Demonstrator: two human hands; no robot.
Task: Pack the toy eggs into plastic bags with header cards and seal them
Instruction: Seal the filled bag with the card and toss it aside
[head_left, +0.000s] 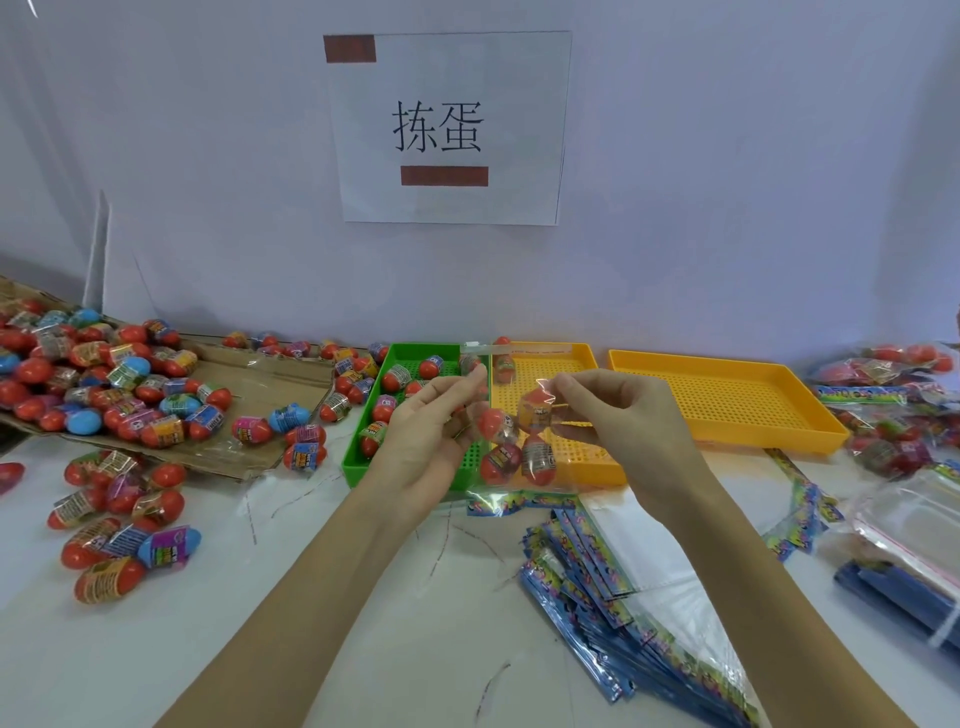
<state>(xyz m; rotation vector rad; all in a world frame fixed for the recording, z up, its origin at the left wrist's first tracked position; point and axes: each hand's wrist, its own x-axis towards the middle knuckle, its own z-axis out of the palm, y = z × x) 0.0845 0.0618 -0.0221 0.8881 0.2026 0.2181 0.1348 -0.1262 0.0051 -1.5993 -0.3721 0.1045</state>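
White desk (322, 649) below: left hand (434, 436) and right hand (618, 415) pinch one clear bag (519, 436) between them, hanging upright, holding four toy eggs (537, 460), header card (519, 503) lowermost.

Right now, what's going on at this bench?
A person is packing toy eggs. Both hands hold a clear plastic bag up over the trays: the left hand pinches its top left, the right hand its top right. Several red eggs already sit inside it, and the top does not look sealed yet. Behind it, the green tray holds more eggs, while the far yellow tray holds none. Loose eggs lie to the left, and a stack of bags with header cards lies near the right forearm.
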